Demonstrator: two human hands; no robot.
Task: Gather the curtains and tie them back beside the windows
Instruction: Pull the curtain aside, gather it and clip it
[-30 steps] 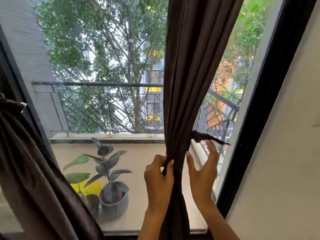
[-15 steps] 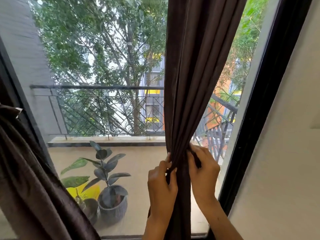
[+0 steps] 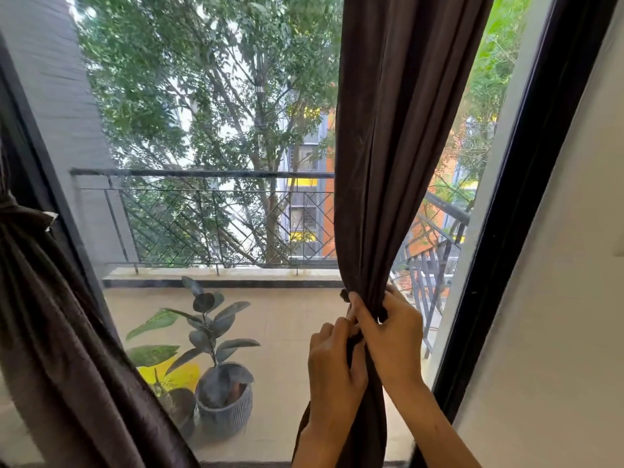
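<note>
The dark brown curtain point(image 3: 398, 146) on the right hangs in front of the window point(image 3: 216, 163), bunched into a narrow neck low down, where both hands meet. The right hand point(image 3: 393, 336) has its grip closed around the gathered folds, while the left hand point(image 3: 334, 366), just below and touching it, pinches a dark strip of tie point(image 3: 353, 342) against the fabric. At the far left a second curtain point(image 3: 50, 315) is already cinched by a band, and beyond the glass potted plants point(image 3: 216, 359) stand on the balcony floor before a metal railing point(image 3: 202, 214).
</note>
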